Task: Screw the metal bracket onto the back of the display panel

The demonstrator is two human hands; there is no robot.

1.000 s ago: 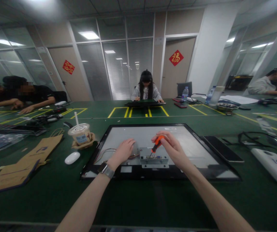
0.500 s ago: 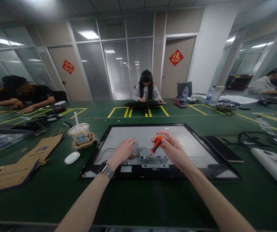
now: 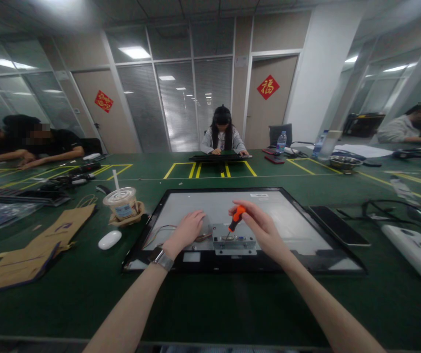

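A flat display panel [image 3: 298, 223] lies back-up on the green table in front of me, in a black frame. A small metal bracket [image 3: 234, 243] sits near its front edge, with thin wires [image 3: 156, 233] running left of it. My right hand [image 3: 263, 228] is closed round an orange-handled screwdriver [image 3: 235, 221], whose tip points down at the bracket. My left hand [image 3: 188, 229] rests on the panel just left of the bracket, fingers curled downward; what lies under them is hidden. A watch is on my left wrist.
Left of the panel: a white mouse [image 3: 109, 239], a lidded drink cup with a straw [image 3: 123, 203], brown paper bags [image 3: 36, 244]. Right: a black phone [image 3: 338, 225], cables [image 3: 383, 210], a white device [image 3: 416, 250]. Other people sit across [image 3: 222, 131] and at both sides.
My right hand has shifted slightly left and turned a little on the screwdriver handle. The left hand and panel have stayed where they were.
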